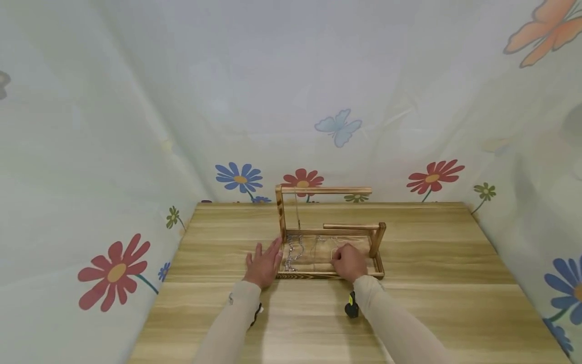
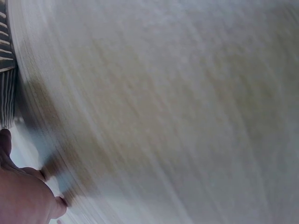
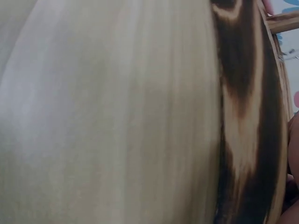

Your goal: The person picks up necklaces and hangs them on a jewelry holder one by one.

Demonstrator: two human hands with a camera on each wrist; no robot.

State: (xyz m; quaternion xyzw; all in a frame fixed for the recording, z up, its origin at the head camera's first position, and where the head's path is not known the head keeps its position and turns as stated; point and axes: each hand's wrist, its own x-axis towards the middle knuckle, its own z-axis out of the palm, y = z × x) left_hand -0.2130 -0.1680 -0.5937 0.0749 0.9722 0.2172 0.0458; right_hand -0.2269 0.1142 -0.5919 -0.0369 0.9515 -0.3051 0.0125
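silvery chain lies wavy; wooden stand is dark-streaked

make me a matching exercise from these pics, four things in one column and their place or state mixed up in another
1. left hand
2. right hand
3. silvery chain
4. butterfly

A. pale blue, printed on the backdrop
B. curled, over the right part of the wooden tray
C. lying inside the tray, toward its left
D. spread, at the tray's left end

Pairs: 1-D, 2-B, 3-C, 4-A
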